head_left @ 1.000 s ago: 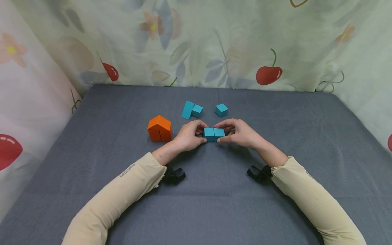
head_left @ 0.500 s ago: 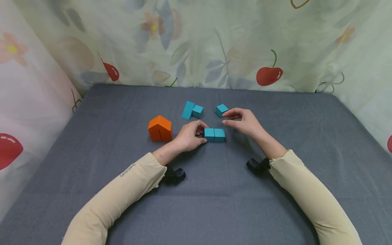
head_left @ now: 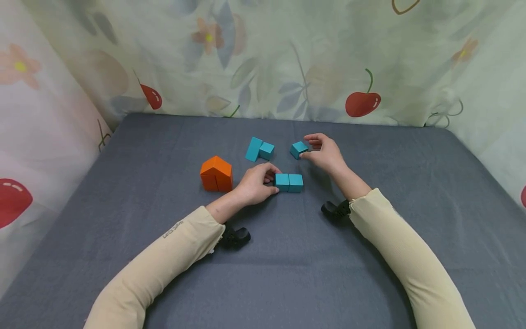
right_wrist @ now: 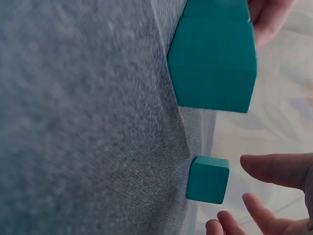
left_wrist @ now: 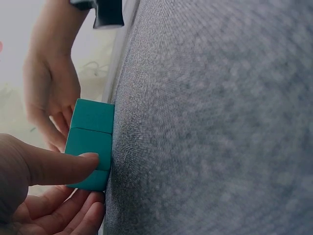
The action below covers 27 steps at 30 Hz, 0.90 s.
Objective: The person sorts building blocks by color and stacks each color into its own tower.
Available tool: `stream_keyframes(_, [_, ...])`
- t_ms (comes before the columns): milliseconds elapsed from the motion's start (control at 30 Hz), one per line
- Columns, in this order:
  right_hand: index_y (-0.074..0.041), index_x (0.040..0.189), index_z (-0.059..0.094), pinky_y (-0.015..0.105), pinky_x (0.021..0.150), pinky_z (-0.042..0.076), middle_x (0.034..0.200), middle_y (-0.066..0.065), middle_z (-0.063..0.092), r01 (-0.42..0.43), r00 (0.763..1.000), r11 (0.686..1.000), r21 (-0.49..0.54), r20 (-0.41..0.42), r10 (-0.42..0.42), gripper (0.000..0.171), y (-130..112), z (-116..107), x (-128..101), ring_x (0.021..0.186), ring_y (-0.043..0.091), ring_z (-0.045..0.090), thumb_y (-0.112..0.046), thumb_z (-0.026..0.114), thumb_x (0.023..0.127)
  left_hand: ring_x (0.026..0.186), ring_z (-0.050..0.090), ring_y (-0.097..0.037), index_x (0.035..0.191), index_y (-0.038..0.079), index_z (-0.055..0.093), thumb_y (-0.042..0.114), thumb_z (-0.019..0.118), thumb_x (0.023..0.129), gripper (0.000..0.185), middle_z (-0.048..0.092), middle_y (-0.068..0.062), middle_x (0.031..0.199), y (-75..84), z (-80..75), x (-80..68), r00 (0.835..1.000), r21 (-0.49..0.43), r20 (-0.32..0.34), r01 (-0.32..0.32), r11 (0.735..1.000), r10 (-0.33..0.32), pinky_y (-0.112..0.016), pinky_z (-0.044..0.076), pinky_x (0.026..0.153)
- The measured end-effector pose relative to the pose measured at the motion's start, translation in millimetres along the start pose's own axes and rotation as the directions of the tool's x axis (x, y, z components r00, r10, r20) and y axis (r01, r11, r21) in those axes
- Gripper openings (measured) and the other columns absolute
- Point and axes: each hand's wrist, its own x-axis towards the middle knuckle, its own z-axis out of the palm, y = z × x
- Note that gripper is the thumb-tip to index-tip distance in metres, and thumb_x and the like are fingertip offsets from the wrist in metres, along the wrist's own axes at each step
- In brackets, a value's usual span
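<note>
On the grey cloth (head_left: 279,283), two blue cubes (head_left: 289,183) touch side by side, the left hand (head_left: 256,184) pinching their left end. Beyond them, the right hand (head_left: 324,155), thumb and fingers parted, is at a lone blue cube (head_left: 298,150); leftward are a blue slab (head_left: 253,149), another cube (head_left: 266,151) and an orange house-shaped stack (head_left: 216,176).

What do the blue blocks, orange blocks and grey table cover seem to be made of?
Blue blocks: perhaps painted wood or plastic, matte, with smooth, evenly coloured faces. Orange blocks: possibly the same, also matte; no visible grain. Table cover: apparently woven fabric, matte; fine texture shows in the wrist views.
</note>
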Motion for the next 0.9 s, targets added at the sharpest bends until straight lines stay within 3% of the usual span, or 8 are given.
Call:
stream_keyframes(200, [-0.012,0.15,0.032,0.05,0.113,0.032,0.154,0.015,0.031,-0.005,0.994,1.0,-0.028,0.106,0.008,0.067,1,2,9,0.142,0.032,0.029,-0.011,0.063,0.091,0.112,0.055,-0.026,0.123,0.005,0.058,0.006,0.067,0.089,0.036,0.057,-0.013,0.123,0.2,0.4,-0.5,1.0,0.001,0.002,-0.005,1.0,0.005,-0.036,0.047,0.1])
stream_keyframes(467, [-0.013,0.153,0.026,0.05,0.114,0.031,0.157,0.014,0.025,0.009,0.984,0.999,-0.047,0.18,-0.001,0.07,2,3,16,0.144,0.031,0.025,-0.007,0.06,0.092,0.112,0.055,-0.026,0.123,0.005,0.058,0.006,0.067,0.089,0.036,0.057,-0.013,0.123,-0.9,-0.1,-0.7,1.0,0.001,0.0,-0.019,1.0,0.019,-0.036,0.047,0.1])
stream_keyframes(600, [-0.011,0.15,0.033,0.049,0.112,0.034,0.154,0.016,0.032,-0.002,0.985,0.999,-0.051,0.175,0.011,0.062,1,4,19,0.141,0.032,0.031,-0.006,0.058,0.093,0.113,0.055,-0.025,0.123,0.005,0.058,0.006,0.067,0.089,0.036,0.057,-0.013,0.123,-0.9,-0.3,-0.9,1.0,0.0,-0.002,-0.019,1.0,0.019,-0.035,0.047,0.1])
stream_keyframes(767, [-0.006,0.138,0.049,0.047,0.106,0.041,0.141,0.017,0.048,-0.016,0.994,0.997,-0.074,0.107,0.024,0.047,3,6,19,0.131,0.033,0.044,-0.006,0.06,0.092,0.113,0.055,-0.025,0.123,0.005,0.058,0.006,0.067,0.089,0.036,0.057,-0.013,0.123,-1.1,0.4,-0.2,1.0,0.0,-0.005,-0.021,1.0,0.021,-0.035,0.047,0.1])
stream_keyframes(900, [-0.005,0.131,0.054,0.045,0.103,0.043,0.131,0.018,0.055,-0.034,0.996,0.997,-0.068,0.081,0.039,0.041,4,6,18,0.122,0.032,0.05,-0.009,0.064,0.091,0.112,0.055,-0.026,0.123,0.005,0.058,0.006,0.068,0.088,0.036,0.057,-0.013,0.123,-0.9,-0.1,0.4,1.0,0.003,-0.006,-0.019,1.0,0.019,-0.035,0.047,0.1])
